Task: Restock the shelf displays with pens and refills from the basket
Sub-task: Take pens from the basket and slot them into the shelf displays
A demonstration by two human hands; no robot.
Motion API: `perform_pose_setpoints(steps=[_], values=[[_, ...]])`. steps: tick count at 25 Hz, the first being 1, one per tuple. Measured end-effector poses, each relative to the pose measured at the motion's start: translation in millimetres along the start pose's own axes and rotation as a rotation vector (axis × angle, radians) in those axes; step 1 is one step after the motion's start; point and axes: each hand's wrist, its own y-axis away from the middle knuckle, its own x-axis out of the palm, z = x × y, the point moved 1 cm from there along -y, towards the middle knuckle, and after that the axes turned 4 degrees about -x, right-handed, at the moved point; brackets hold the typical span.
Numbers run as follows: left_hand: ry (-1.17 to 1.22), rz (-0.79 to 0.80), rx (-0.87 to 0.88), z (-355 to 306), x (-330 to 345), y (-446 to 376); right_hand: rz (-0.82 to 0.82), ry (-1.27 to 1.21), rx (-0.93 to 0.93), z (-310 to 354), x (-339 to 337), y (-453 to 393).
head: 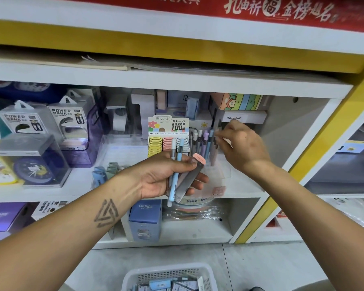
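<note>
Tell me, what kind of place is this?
Probably a stationery shop. The shelf holds a pencil lead display, standing pens and boxed power banks, and a restocking basket sits on the floor.

Both forearms bare, no sleeves in view. Left forearm, lower left of frame, carries a dark interlocked-triangle tattoo. No rings on either hand.

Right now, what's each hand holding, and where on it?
Left hand grips a bundle of pens and a pink-capped lead refill case around mid-length. Right hand is at the pen display; its hold is unclear.
</note>
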Motion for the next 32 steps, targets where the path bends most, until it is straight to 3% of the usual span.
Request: perform_pose_setpoints(steps=[2,5,7,9,11,13,15,18,21,32], values=[[-0.032,0.040,-0.011,0.0,2.9,-0.7,0.019,-0.259,0.067,15.4,-5.8,-3.5],[-0.069,0.079,-0.016,0.0,6.5,-1.8,0.291,-0.908,0.312,44.2,-3.4,-4.2],[-0.097,0.095,-0.023,0.9,8.5,-0.9,0.358,-1.106,0.380,54.4,1.9,-2.7],[-0.116,0.105,-0.035,1.6,7.0,-0.1,0.256,-1.175,0.472,54.0,-0.8,-7.1],[-0.117,0.112,-0.037,1.4,3.5,1.7,-0.011,-1.218,0.638,40.6,-9.3,-14.1],[-0.084,0.116,-0.027,-0.5,-2.1,3.8,-0.303,-1.174,0.686,22.1,-22.7,-19.7],[-0.028,0.083,-0.008,-3.4,-7.9,6.1,-0.377,-1.005,0.579,11.3,-27.8,-19.3],[0.071,-0.028,0.032,-9.3,-14.4,6.7,-0.176,-0.566,0.367,7.4,-18.0,-12.9],[0.148,-0.089,0.066,-10.8,-17.2,4.6,-0.003,-0.314,0.189,6.7,-4.0,-3.6],[0.132,-0.137,0.104,-5.8,-17.0,-1.5,-0.015,-0.244,0.053,4.2,8.5,-4.6]])
